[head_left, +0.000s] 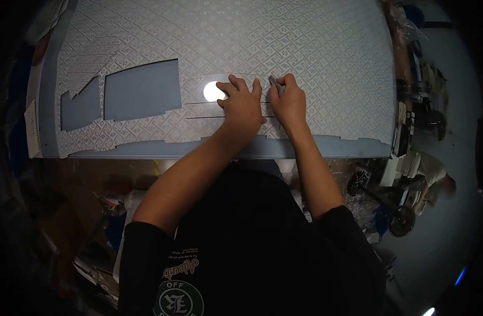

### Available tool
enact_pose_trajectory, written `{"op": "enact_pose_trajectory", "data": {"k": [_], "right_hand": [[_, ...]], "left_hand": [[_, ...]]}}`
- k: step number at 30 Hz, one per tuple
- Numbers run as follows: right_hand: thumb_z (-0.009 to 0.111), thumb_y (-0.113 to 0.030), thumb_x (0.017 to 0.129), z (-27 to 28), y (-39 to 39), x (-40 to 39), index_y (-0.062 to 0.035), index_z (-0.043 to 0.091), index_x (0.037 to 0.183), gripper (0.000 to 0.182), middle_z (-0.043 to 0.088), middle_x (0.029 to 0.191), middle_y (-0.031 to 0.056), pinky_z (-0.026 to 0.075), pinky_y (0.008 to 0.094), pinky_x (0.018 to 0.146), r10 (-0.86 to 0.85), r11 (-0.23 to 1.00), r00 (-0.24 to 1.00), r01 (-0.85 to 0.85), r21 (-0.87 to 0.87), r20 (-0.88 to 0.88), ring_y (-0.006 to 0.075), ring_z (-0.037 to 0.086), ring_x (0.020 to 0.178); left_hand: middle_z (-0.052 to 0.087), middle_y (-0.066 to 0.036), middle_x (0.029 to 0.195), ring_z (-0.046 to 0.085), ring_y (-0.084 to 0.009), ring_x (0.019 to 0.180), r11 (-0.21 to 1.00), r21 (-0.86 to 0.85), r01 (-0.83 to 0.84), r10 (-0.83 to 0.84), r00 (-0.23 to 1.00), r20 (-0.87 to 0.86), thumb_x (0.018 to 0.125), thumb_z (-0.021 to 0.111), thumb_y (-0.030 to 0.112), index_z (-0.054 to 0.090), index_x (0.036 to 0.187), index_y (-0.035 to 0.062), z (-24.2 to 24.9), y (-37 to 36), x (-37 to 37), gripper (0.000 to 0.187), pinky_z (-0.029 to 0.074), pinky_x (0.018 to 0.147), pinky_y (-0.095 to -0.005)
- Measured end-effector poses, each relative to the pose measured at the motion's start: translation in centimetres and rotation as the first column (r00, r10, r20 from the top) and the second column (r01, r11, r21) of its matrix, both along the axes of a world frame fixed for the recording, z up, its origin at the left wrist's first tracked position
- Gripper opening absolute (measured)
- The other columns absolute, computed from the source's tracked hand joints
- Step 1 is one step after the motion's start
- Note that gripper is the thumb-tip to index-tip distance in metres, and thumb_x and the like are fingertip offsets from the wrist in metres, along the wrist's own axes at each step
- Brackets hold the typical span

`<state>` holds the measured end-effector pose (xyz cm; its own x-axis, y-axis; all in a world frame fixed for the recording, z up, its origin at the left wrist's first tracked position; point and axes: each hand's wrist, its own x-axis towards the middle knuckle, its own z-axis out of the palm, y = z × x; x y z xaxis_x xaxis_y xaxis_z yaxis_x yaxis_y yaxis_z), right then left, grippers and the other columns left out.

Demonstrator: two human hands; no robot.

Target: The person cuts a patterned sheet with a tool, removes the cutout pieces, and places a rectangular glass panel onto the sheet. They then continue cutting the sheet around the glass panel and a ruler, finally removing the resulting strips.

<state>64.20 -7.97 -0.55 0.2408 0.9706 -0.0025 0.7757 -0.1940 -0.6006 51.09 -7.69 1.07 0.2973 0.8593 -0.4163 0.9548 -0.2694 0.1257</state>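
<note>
A light patterned sheet [325, 58] lies over a blue-grey board on the table. My left hand [242, 102] presses flat on the sheet with its fingers spread, beside a bright round spot of light. Just to its right, my right hand [290, 102] is closed around a small grey tool [276, 84], whose tip points up and left at the sheet. Two thin dark parallel lines run across the sheet under my left hand. Further left, two cut-out openings in the sheet show the blue-grey board [142, 90].
A loose patterned piece [91, 63] lies at the upper left, over the smaller opening. The board's front edge [183, 150] runs just before my body. At the right are a wheeled stand [402, 220], crumpled clear plastic and another person [433, 174] beyond.
</note>
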Motion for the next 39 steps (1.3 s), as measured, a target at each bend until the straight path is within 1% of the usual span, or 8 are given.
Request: {"op": "enact_pose_trajectory", "data": {"k": [11, 18, 20, 23, 26, 29, 34, 39], "right_hand": [[0.07, -0.009, 0.093, -4.4, -1.8, -1.4, -0.0026, 0.061, 0.109, 0.019, 0.074, 0.103, 0.0212, 0.059, 0.0463, 0.074, -0.073, 0.941, 0.997, 0.07, 0.332, -0.004, 0.0417, 0.073, 0.088], [0.073, -0.016, 0.093, -1.7, 0.3, 4.4, -0.0073, 0.063, 0.109, 0.021, 0.074, 0.094, 0.0179, 0.057, 0.046, 0.071, 0.154, 0.983, 0.986, -0.146, 0.113, -0.063, 0.0396, 0.073, 0.085], [0.074, -0.017, 0.094, -0.8, 2.2, 6.8, -0.0092, 0.064, 0.108, 0.019, 0.074, 0.094, 0.0165, 0.056, 0.0451, 0.07, 0.393, 0.917, 0.911, -0.398, -0.017, -0.124, 0.0394, 0.072, 0.082], [0.072, -0.016, 0.094, 0.4, 6.1, 9.3, -0.0083, 0.064, 0.107, 0.017, 0.074, 0.093, 0.0151, 0.054, 0.0432, 0.072, 0.614, 0.77, 0.772, -0.632, -0.088, -0.167, 0.0357, 0.071, 0.083], [0.074, -0.011, 0.093, 1.7, 9.1, 9.7, -0.0053, 0.065, 0.109, 0.019, 0.073, 0.089, 0.0117, 0.052, 0.0358, 0.071, 0.769, 0.592, 0.614, -0.789, -0.162, -0.177, 0.0255, 0.069, 0.076], [0.074, -0.01, 0.092, 1.8, 10.9, 9.4, -0.0041, 0.065, 0.108, 0.019, 0.075, 0.095, 0.012, 0.055, 0.0359, 0.074, 0.861, 0.454, 0.49, -0.862, -0.224, -0.14, 0.0265, 0.072, 0.082], [0.074, -0.011, 0.092, -0.5, 12.4, 7.8, -0.003, 0.062, 0.104, 0.019, 0.077, 0.109, 0.0128, 0.058, 0.0381, 0.082, 0.917, 0.379, 0.381, -0.925, -0.04, -0.122, 0.0312, 0.075, 0.096], [0.073, -0.012, 0.091, -1.8, 15.0, -2.8, -0.0039, 0.06, 0.104, 0.02, 0.075, 0.097, 0.016, 0.056, 0.0429, 0.075, 0.956, 0.28, 0.273, -0.958, 0.055, -0.102, 0.0366, 0.072, 0.088]], "left_hand": [[0.029, -0.036, 0.158, 0.037, -0.0626, 0.136, 1.0, 0.016, 0.023, -0.021, 0.994, -0.103, 0.08, 0.079, 0.062, 0.031, 0.163, 0.025, 0.0, -0.4, -0.2, 0.103, 0.056, 0.095, -0.0604], [0.031, -0.034, 0.157, 0.033, -0.0596, 0.14, 0.988, 0.065, -0.138, 0.134, 0.989, 0.065, 0.071, 0.089, 0.054, 0.033, 0.153, -0.0065, -1.1, -0.8, -0.2, 0.116, 0.052, 0.099, -0.0641], [0.032, -0.034, 0.156, 0.033, -0.0588, 0.141, 0.984, 0.074, -0.163, 0.156, 0.983, 0.092, 0.069, 0.091, 0.053, 0.033, 0.149, -0.0119, -1.3, -1.2, -0.5, 0.118, 0.048, 0.103, -0.0664], [0.027, -0.037, 0.157, 0.029, -0.0631, 0.142, 0.972, 0.11, -0.207, 0.192, 0.972, 0.134, 0.067, 0.092, 0.052, 0.036, 0.153, -0.0025, -0.9, -2.1, -0.2, 0.116, 0.037, 0.108, -0.0729], [0.009, -0.044, 0.161, 0.011, -0.0697, 0.146, 0.885, 0.004, -0.466, 0.465, 0.883, 0.058, 0.063, 0.096, 0.045, 0.036, 0.159, 0.028, 0.0, -2.5, 0.5, 0.115, 0.029, 0.107, -0.0805], [0.009, -0.045, 0.16, 0.008, -0.0708, 0.145, 0.865, -0.068, -0.497, 0.502, 0.858, 0.112, 0.063, 0.096, 0.046, 0.035, 0.159, 0.026, 0.2, -2.4, 0.4, 0.116, 0.033, 0.105, -0.0796], [0.012, -0.043, 0.16, 0.01, -0.0697, 0.146, 0.857, -0.041, -0.513, 0.514, 0.849, 0.125, 0.059, 0.097, 0.046, 0.038, 0.158, 0.0274, -0.1, -2.6, 0.3, 0.117, 0.038, 0.102, -0.079], [0.015, -0.042, 0.16, 0.015, -0.068, 0.145, 0.876, 0.033, -0.481, 0.473, 0.87, 0.137, 0.057, 0.096, 0.052, 0.042, 0.156, 0.028, -0.6, -2.8, 0.2, 0.115, 0.042, 0.099, -0.0782]]}}
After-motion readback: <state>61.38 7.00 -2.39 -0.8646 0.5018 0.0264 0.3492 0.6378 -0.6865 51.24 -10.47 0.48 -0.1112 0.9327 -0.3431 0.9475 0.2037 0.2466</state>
